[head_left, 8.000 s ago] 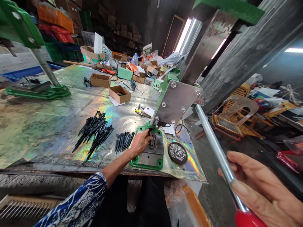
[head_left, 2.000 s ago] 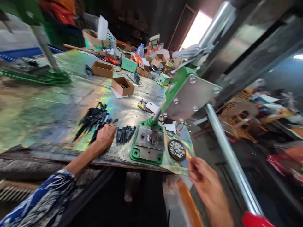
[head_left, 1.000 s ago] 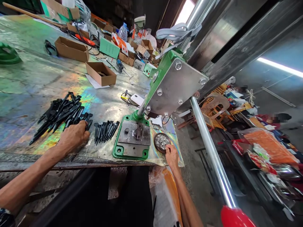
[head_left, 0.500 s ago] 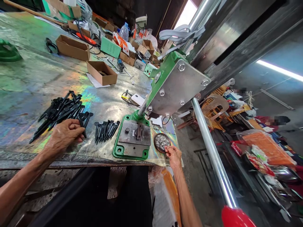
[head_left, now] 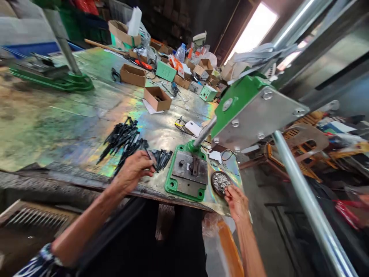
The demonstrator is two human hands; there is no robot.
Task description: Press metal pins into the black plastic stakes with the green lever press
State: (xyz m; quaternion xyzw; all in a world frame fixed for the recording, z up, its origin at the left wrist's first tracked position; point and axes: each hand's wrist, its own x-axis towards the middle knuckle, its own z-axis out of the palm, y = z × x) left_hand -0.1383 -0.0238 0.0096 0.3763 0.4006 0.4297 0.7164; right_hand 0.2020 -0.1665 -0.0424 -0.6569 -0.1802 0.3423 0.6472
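1. The left hand (head_left: 132,171) is now seen beside the smaller row of black plastic stakes (head_left: 161,159), having been carried rightward from the larger heap of stakes (head_left: 121,136), where it was seen half a second earlier.
2. One stake (head_left: 149,154) appears to be pinched between the thumb and fingers, so that hand is judged to be closed on it (the fingertips are slightly blurred, so this is not certain).
3. The right hand (head_left: 236,204) is held at the round dish of small metal pieces (head_left: 220,183), with its fingers bunched against the contents. Whether anything is gripped cannot be told.
4. Compared with the frame from eight seconds earlier, the left hand is no longer on the green press base (head_left: 184,192), and the steel pole (head_left: 308,200) is no longer held by the right hand.
5. The stakes and dish are laid on the foil-covered tabletop (head_left: 72,154), with the press base set between them. Cardboard boxes (head_left: 154,98) are scattered farther back.
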